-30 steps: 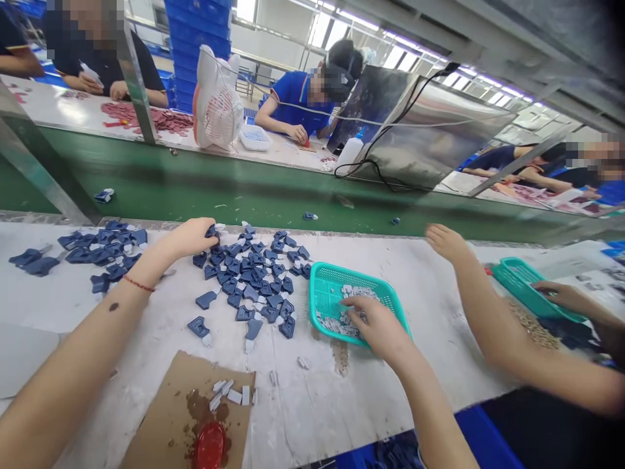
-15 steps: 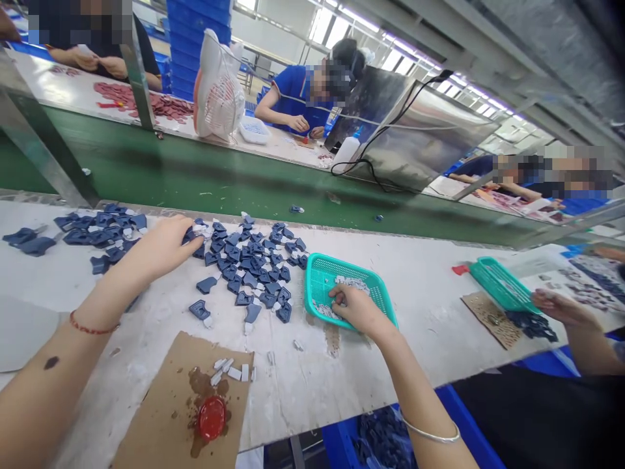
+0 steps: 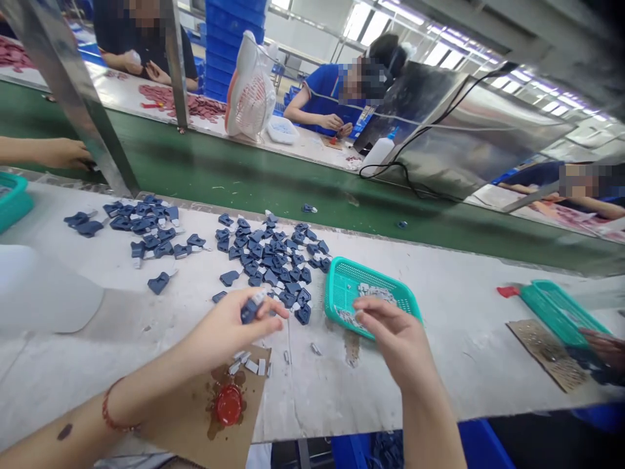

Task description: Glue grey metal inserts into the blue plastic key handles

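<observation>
My left hand (image 3: 239, 322) is closed around a dark blue plastic part (image 3: 250, 309) with a pale grey tip, above the front of a pile of similar blue parts (image 3: 273, 254). My right hand (image 3: 398, 329) is at the near side of a green plastic basket (image 3: 336, 286), thumb and forefinger pinched together. A small pale piece seems to show at the fingertips, too small to make out fully. Loose grey pieces (image 3: 375, 293) lie in the basket. Below my left hand, a brown cardboard sheet (image 3: 195, 417) bears a red round dish (image 3: 228, 405) and several small grey pieces (image 3: 251, 366).
A second group of blue parts (image 3: 144, 218) lies to the left, near a white sheet (image 3: 43, 293). Behind the table runs a green conveyor belt (image 3: 219, 176). A metal post (image 3: 92, 111) stands at left. A co-worker's hand (image 3: 605, 345) is by another green basket (image 3: 561, 306) at right.
My left hand has come from the back of the pile toward me, carrying a blue part. My right hand has lifted from inside the basket to its near side. The view has shifted left.
</observation>
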A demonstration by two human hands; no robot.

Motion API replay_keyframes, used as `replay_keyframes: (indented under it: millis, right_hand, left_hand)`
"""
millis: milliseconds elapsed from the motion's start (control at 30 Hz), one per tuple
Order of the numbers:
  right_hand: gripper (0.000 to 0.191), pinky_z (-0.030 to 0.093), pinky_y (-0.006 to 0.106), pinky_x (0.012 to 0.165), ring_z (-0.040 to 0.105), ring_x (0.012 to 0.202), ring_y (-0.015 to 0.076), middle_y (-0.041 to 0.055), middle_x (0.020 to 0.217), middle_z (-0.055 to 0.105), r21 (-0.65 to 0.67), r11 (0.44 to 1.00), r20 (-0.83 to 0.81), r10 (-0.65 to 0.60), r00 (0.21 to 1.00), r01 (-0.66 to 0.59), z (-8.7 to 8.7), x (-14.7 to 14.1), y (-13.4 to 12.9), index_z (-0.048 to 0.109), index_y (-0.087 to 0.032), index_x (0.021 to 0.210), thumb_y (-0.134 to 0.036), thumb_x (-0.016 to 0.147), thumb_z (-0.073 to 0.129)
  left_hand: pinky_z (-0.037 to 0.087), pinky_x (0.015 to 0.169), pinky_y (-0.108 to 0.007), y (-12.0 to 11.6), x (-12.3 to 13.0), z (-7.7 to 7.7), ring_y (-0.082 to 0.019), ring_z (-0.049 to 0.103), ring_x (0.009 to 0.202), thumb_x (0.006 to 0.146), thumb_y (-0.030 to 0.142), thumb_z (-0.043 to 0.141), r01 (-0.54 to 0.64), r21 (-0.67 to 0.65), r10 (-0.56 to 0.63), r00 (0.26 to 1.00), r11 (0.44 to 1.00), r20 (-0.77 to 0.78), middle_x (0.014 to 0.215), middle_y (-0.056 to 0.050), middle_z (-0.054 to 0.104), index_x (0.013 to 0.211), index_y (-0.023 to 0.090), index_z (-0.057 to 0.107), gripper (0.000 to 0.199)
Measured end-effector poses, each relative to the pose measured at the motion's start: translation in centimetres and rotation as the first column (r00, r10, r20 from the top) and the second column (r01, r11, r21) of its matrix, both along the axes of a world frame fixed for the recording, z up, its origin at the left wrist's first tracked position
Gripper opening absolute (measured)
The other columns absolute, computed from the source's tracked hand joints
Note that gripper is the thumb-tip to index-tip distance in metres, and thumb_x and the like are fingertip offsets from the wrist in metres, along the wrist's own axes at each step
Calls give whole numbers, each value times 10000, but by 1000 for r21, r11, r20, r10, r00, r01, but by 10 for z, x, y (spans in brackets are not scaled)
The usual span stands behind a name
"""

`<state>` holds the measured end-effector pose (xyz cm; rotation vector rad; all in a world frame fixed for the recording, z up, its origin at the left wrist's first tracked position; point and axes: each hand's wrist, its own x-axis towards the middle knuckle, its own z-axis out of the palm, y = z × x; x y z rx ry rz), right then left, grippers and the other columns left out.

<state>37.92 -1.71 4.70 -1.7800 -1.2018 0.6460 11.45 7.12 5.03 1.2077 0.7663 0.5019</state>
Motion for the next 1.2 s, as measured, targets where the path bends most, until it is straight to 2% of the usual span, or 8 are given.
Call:
replay_keyframes:
  millis: [200, 467, 633, 733, 867, 1000, 1100, 1200]
  right_hand:
    - [130, 541, 287, 682, 656, 797, 190, 48, 831, 711, 73, 977, -336, 214, 917, -201, 3, -84, -2, 760, -241, 810, -364, 769, 763]
    - [116, 512, 246, 645, 628, 702, 144, 23, 784, 697, 36, 973, -582, 205, 787, -227, -10, -125, 0, 785, -245, 829, -331, 753, 802]
    - [116, 517, 242, 643, 622, 686, 129, 1, 796, 656, 105, 972, -661, 227, 715, -212, -22, -143, -8, 783, -291, 894, -357, 802, 759]
    - [80, 519, 225, 628, 615, 689, 124, 5, 814, 644, 126, 971, -664, 234, 710, -202, -28, -154, -13, 771, -285, 886, -327, 826, 738]
    - [57, 512, 207, 634, 606, 738, 130, 12, 830, 635, 126, 971, -606, 236, 759, -202, -30, -161, -17, 753, -269, 870, -305, 831, 731]
    - [43, 517, 216, 709, 629, 816, 146, 11, 867, 665, 95, 980, -466, 198, 862, -173, -27, -158, -23, 731, -273, 873, -284, 832, 723]
    - [41, 516, 225, 752, 652, 854, 159, 7, 872, 693, 24, 978, -201, 208, 957, -207, -19, -155, -32, 704, -274, 871, -247, 840, 701]
    - [51, 515, 238, 741, 662, 840, 167, 8, 865, 695, -89, 936, 69, 347, 935, -340, -14, -156, -42, 658, -258, 849, -209, 863, 654]
  left_hand:
    - [511, 761, -312, -33, 6, -6, -217, 659, 863, 753, 270, 717, -122, -95, 132, 985, 988, 115, 965, -62, 733, 596, 217, 378, 377]
    - [476, 669, -262, -47, -17, -21, -140, 582, 677, 723, 280, 785, -306, -205, 335, 934, 930, 123, 794, -24, 713, 555, 206, 355, 467]
    - [494, 653, -218, -55, -29, -24, -114, 633, 659, 661, 270, 859, -177, -613, 409, 874, 770, 262, 679, 16, 659, 592, 195, 368, 502]
    - [492, 633, -192, -60, -36, -25, -99, 637, 640, 635, 264, 883, -126, -709, 416, 874, 694, 251, 665, 21, 639, 602, 191, 371, 518]
    - [504, 657, -199, -62, -44, -29, -89, 620, 626, 642, 252, 879, -96, -728, 399, 881, 678, 255, 661, 23, 616, 613, 188, 377, 507]
    - [481, 625, -243, -61, -56, -33, -116, 600, 619, 763, 357, 775, -140, -601, 309, 932, 787, 187, 704, -18, 645, 671, 181, 457, 374]
    - [412, 569, -243, -58, -74, -36, -101, 529, 561, 872, 437, 623, -229, -452, 301, 949, 862, 95, 700, 4, 599, 778, 175, 536, 292]
    - [348, 558, -235, -57, -91, -41, -70, 443, 549, 901, 410, 566, -318, -420, 370, 928, 850, 45, 774, 36, 531, 834, 187, 539, 235]
